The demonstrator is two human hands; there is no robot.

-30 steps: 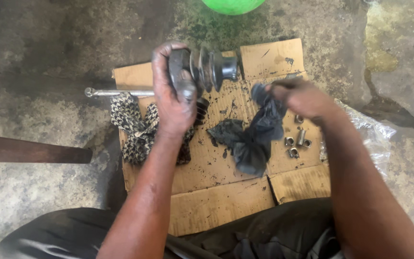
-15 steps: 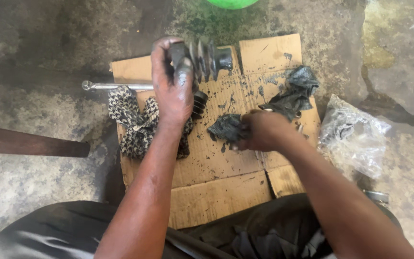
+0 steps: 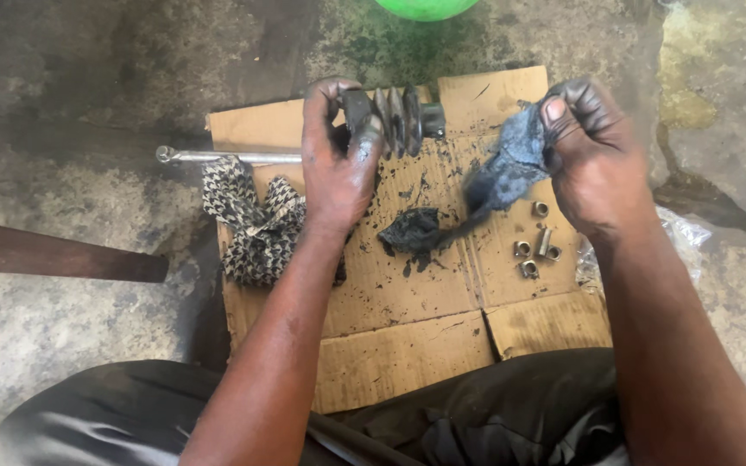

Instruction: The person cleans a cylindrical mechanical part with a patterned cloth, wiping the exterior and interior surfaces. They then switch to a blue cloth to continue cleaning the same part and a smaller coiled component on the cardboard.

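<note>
Ribbed boot on shaft is gripped by left hand over cardboard; greasy rag is bunched in right hand. Boot should be held steady, rag kept off small sleeves.

Left hand clenched; right hand fisted, raised.

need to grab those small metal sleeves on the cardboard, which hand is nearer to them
The right. The right hand, gripping a greasy rag, is raised just up-right of the metal sleeves. The left hand grips the ribbed black part, well off to their left.
</note>
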